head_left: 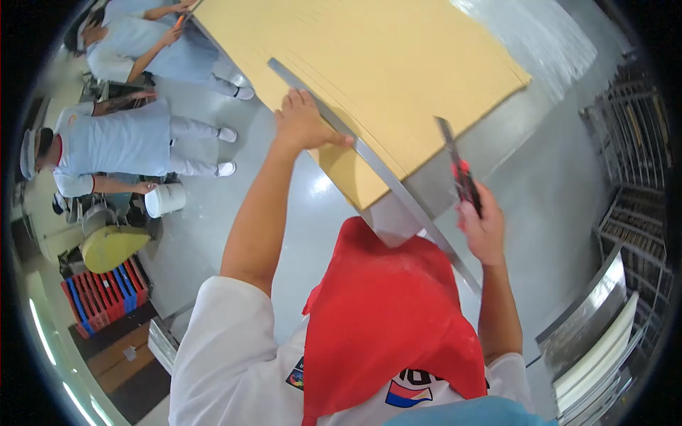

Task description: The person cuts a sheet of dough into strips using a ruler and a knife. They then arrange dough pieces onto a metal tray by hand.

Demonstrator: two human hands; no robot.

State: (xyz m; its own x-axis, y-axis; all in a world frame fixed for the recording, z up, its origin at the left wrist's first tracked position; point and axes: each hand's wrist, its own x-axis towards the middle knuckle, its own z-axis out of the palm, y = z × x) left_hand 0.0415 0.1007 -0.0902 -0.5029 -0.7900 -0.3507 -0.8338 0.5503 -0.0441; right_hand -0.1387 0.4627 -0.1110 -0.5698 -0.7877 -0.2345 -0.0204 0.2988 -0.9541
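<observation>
A large flat yellow sheet [383,64] lies before me, with thin parallel lines along its near side. Across its near edge runs a long metal straightedge [387,174], whose near end sticks out past the sheet. My left hand [304,122] presses down on the straightedge and the sheet, fingers spread and thumb stretched along the metal. To the right of the straightedge, my right hand [483,226] is closed around a red and black utility knife [463,181]. Its long blade is extended and points up and away, apart from the sheet.
Clear plastic wrap [540,42] lies beyond the sheet. Two co-workers stand at left; one holds an orange-handled tool [180,21], the other is beside a white bucket [165,200]. Metal racks [632,135] line the right. Red and blue crates [106,295] sit at lower left.
</observation>
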